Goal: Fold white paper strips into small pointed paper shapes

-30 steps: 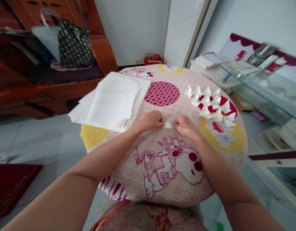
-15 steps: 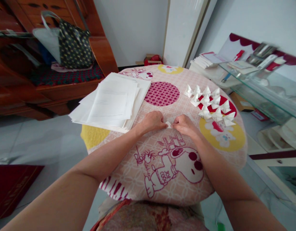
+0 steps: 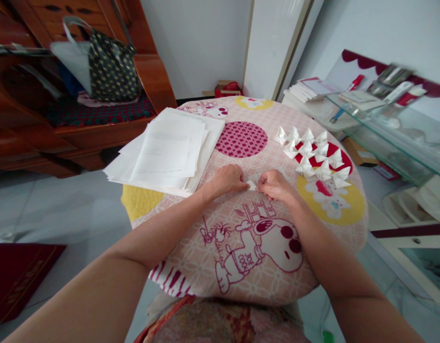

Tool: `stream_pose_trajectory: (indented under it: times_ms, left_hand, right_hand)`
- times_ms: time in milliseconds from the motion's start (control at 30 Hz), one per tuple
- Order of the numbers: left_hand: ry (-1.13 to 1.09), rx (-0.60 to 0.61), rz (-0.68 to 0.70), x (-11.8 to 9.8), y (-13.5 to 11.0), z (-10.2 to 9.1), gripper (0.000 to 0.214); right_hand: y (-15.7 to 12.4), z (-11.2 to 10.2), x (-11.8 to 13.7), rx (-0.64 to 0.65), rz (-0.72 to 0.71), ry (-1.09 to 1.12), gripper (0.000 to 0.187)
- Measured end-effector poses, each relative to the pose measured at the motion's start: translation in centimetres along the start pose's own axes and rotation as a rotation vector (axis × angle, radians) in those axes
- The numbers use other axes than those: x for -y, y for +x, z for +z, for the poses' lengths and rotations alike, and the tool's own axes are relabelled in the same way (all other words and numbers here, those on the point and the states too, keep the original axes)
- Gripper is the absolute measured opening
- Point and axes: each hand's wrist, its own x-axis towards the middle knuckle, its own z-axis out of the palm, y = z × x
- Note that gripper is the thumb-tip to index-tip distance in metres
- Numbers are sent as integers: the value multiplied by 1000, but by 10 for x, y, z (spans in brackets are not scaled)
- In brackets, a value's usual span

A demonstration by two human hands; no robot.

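My left hand (image 3: 227, 179) and my right hand (image 3: 275, 185) rest close together on a round table with a pink cartoon cloth (image 3: 248, 247). Both hands have curled fingers pinching a small white folded paper piece (image 3: 252, 185) between them, pressed low on the cloth. Most of the piece is hidden by my fingers. A stack of white paper sheets (image 3: 168, 150) lies to the left of my left hand. Several finished white folded paper triangles (image 3: 315, 155) sit in a cluster beyond my right hand.
A dark wooden bench (image 3: 80, 114) with a patterned bag (image 3: 111, 69) stands at the back left. A glass shelf (image 3: 395, 124) with books and pens runs along the right. A red mat (image 3: 16, 274) lies on the floor at left.
My hands have drawn a little closer together, so less of the small paper piece shows between the fingers. Everything else is as before.
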Motion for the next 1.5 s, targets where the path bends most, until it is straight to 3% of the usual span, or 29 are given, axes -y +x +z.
stream_pose_trajectory:
  times_ms: [167,333,567,800,1033,1133,1333,1500]
  left_hand:
    - [15,4,-9,-1,-1,-2,22]
    - [51,17,-20,-4,-2,-3,24]
    - [39,29,-8,-2,-3,-4,22]
    - [-109,58,77,7,-1,-7,9]
    - [-367,138,158,31,0,-9,28]
    - [-368,94,189,29,-3,-8,24]
    - [-161,-67,108,9,-8,4,15]
    - [-236,-100,156,7,-13,6,11]
  right_hand:
    - [-2,-5,1,54,101,107,15]
    - [-3,-8,-1,98,94,220,9]
    - [-1,3,-3,-48,6,11,21]
    - [2,5,-4,-71,2,3,18]
    - [1,8,-10,-85,-76,69,16]
    - [2,9,-12,-91,-112,78,14]
    - [3,10,-15,-175,-208,46,11]
    - [-7,12,-21,-155,-297,159,8]
